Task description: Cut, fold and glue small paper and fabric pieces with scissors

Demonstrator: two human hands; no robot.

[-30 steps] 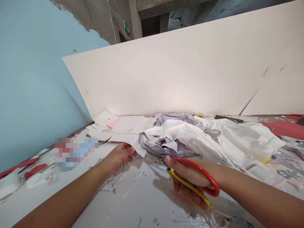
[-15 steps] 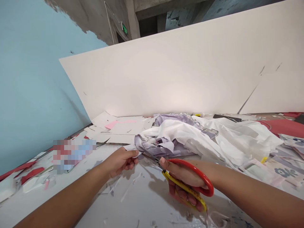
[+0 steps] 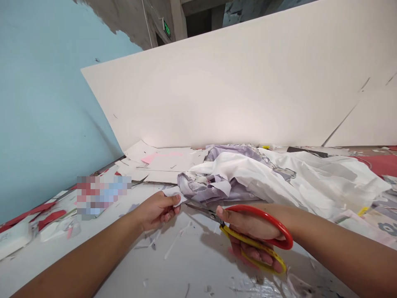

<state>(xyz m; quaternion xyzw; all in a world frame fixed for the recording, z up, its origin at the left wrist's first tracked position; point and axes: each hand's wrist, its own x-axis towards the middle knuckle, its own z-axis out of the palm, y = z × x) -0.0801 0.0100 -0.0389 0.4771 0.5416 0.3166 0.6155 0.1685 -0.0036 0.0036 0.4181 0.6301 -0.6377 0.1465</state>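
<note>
Left hand (image 3: 156, 211) pinches a white fabric scrap (image 3: 174, 194) between fingers and thumb; right hand (image 3: 251, 231) has fingers wrapped around red-and-yellow scissors (image 3: 225, 225), blades just beside the scrap, over the tabletop (image 3: 173, 260), near crumpled lilac-and-white fabric (image 3: 248, 176).

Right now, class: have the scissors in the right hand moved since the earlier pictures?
Yes, slightly: the scissors have shifted, their red handle now sitting further right against the pink paper.

White worktable (image 3: 124, 265), crumpled white-lilac fabric (image 3: 242, 174), paper sheets (image 3: 167, 164) (1 pink), red cutouts (image 3: 51, 219)
</note>
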